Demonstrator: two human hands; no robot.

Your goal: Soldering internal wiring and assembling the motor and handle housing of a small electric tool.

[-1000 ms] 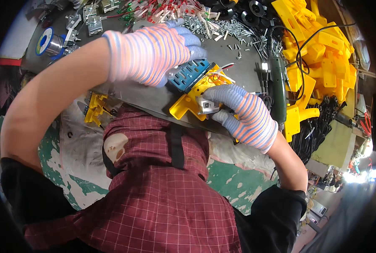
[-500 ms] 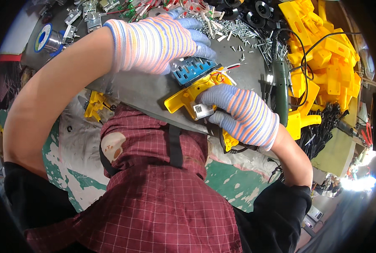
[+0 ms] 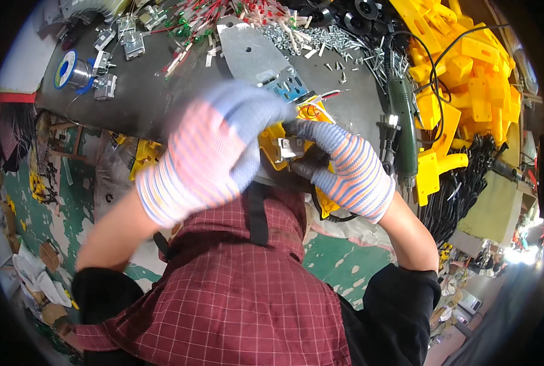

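Note:
My right hand (image 3: 352,168), in a striped knit glove, closes its fingers and thumb around the right side of a yellow plastic housing (image 3: 269,152) at the table's near edge. A small silver metal part (image 3: 290,148) sits in the housing, and red and white wires (image 3: 313,111) come out of its far end. My left hand (image 3: 214,143), in a matching glove, is smeared by motion over the housing's left side; whether it touches or holds anything is unclear. Beyond the housing lies a flat metal plate (image 3: 247,49) with a slotted blue end (image 3: 290,85).
A solder spool (image 3: 74,72) and several metal switch-like parts (image 3: 133,44) lie at left. Screws (image 3: 296,41) and red and green wired pieces (image 3: 214,15) cover the far side. At right are a green corded tool (image 3: 402,122), yellow housings (image 3: 479,79) and black cables (image 3: 458,195).
My left hand has come back from the screws and plate toward the housing, uncovering the plate. My right hand keeps its hold on the housing, which is turned slightly.

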